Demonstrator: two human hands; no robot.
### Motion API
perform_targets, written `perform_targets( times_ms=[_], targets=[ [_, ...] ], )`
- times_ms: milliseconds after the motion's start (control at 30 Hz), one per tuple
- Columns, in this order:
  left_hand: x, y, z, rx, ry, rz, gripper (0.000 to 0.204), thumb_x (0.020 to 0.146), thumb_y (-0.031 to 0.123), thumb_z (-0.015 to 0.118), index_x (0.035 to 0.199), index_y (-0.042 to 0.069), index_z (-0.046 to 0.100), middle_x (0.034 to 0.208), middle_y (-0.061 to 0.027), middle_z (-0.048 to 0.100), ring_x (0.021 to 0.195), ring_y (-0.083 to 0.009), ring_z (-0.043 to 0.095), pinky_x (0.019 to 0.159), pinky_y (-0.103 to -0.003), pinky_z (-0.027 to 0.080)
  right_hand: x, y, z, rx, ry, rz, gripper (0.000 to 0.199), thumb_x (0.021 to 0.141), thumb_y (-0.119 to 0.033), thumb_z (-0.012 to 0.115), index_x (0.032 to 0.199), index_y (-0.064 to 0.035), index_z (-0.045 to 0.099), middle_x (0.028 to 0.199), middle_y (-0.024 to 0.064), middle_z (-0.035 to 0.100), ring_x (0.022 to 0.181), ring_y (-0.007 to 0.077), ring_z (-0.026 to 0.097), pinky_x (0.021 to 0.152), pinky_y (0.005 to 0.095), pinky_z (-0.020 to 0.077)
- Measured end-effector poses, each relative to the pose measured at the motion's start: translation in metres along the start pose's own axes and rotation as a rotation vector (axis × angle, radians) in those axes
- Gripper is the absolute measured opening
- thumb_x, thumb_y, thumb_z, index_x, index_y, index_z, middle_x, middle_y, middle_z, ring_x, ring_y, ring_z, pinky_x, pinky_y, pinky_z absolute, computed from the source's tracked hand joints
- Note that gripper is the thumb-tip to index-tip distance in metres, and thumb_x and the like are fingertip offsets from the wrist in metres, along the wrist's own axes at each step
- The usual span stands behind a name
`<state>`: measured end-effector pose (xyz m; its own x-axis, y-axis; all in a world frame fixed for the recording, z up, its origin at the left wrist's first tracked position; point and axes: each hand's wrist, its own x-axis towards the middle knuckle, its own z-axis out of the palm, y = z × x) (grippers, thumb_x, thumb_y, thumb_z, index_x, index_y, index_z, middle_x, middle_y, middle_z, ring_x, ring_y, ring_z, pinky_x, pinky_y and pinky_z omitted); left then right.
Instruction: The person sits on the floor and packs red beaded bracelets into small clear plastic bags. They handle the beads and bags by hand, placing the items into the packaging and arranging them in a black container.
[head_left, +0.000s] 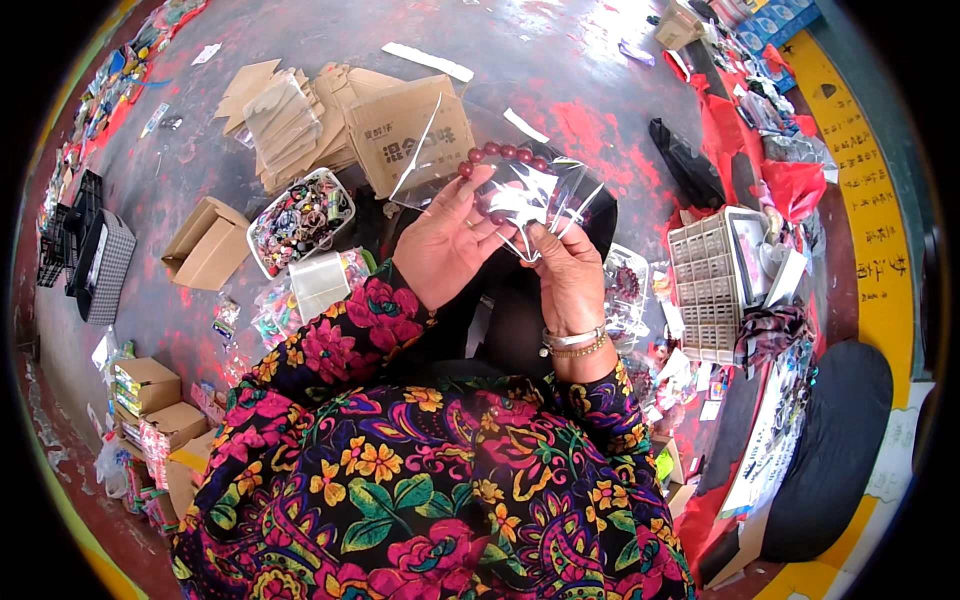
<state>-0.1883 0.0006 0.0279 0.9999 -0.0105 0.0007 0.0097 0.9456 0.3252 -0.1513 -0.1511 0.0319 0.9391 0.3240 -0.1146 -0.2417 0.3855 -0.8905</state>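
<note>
My left hand [445,235] is closed on a dark red bead bracelet [507,152], pinching it at its left end; the beads arc above my fingers. A shiny clear plastic bag [530,192] lies just below the beads, between my hands. My right hand [567,265] grips the bag's near edge between thumb and fingers. Glare on the plastic hides whether part of the bracelet is inside it. The fingertips of my left hand reach the bag's left side.
Ahead are flattened cardboard [290,125] and a cardboard box [410,135]. On the left, a white basket [258,250] holds many small colourful items beside an open carton [207,243]. A white plastic crate [707,290] and a tray of dark red beads [628,285] stand right.
</note>
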Motion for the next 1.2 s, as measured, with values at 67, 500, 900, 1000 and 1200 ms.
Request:
perform_targets(
  times_ms=[67, 500, 900, 1000, 1200],
  targets=[
    [-0.001, -0.001, -0.002, -0.014, -0.05, -0.024, 0.036, 0.096, 0.022, 0.04, 0.129, 0.009, 0.041, 0.129, -0.0159, 0.045, 0.125, -0.026, 0.038, 0.107, -0.045, 0.027, 0.001, 0.0, -0.001, 0.017, 0.022, -0.035, 0.011, 0.083, -0.01, 0.063, 0.093, -0.0049, 0.064, 0.081, 0.0016, 0.065, 0.071, 0.0084, 0.059, 0.06, 0.0201, 0.043],
    [-0.028, -0.012, -0.021, 0.501, -0.102, -0.796, 0.038, 0.093, 0.024, 0.047, 0.126, 0.004, 0.044, 0.118, -0.0116, 0.055, 0.112, -0.0201, 0.052, 0.093, -0.032, 0.041, 0.015, -0.05, -0.028, -0.814, 0.019, -0.479, 0.007, 0.086, -0.008, 0.06, 0.084, -0.0024, 0.062, 0.07, 0.002, 0.059, 0.065, 0.0073, 0.052, 0.059, 0.0212, 0.0423],
    [-0.027, 0.003, -0.023, 0.83, -0.188, -0.703, 0.029, 0.092, 0.021, 0.049, 0.113, 0.002, 0.055, 0.106, -0.0087, 0.062, 0.096, -0.0144, 0.059, 0.082, -0.027, 0.046, 0.017, -0.12, -0.005, -1.751, -0.252, -0.821, 0.003, 0.07, -0.007, 0.06, 0.072, -0.0066, 0.058, 0.069, 0.0113, 0.058, 0.065, 0.0306, 0.057, 0.058, 0.0384, 0.0451],
    [-0.02, 0.022, -0.016, 0.959, -0.213, -0.493, 0.024, 0.092, 0.019, 0.049, 0.105, 0.001, 0.059, 0.097, -0.0056, 0.064, 0.086, -0.0097, 0.059, 0.075, -0.023, 0.046, 0.015, -0.126, -0.002, -1.622, -0.363, -0.663, 0.006, 0.071, -0.011, 0.058, 0.068, -0.006, 0.056, 0.066, 0.0121, 0.056, 0.064, 0.0314, 0.057, 0.057, 0.0394, 0.0445],
    [-0.004, 0.05, -0.002, 1.083, -0.167, -0.034, 0.024, 0.088, 0.015, 0.051, 0.106, 0.001, 0.058, 0.105, -0.0056, 0.061, 0.096, -0.0115, 0.056, 0.084, -0.025, 0.042, 0.001, -0.127, 0.002, -1.305, -0.592, -0.43, 0.006, 0.072, -0.01, 0.061, 0.073, -0.0046, 0.058, 0.068, 0.01, 0.056, 0.063, 0.0274, 0.057, 0.055, 0.0347, 0.0433]
  ],
)
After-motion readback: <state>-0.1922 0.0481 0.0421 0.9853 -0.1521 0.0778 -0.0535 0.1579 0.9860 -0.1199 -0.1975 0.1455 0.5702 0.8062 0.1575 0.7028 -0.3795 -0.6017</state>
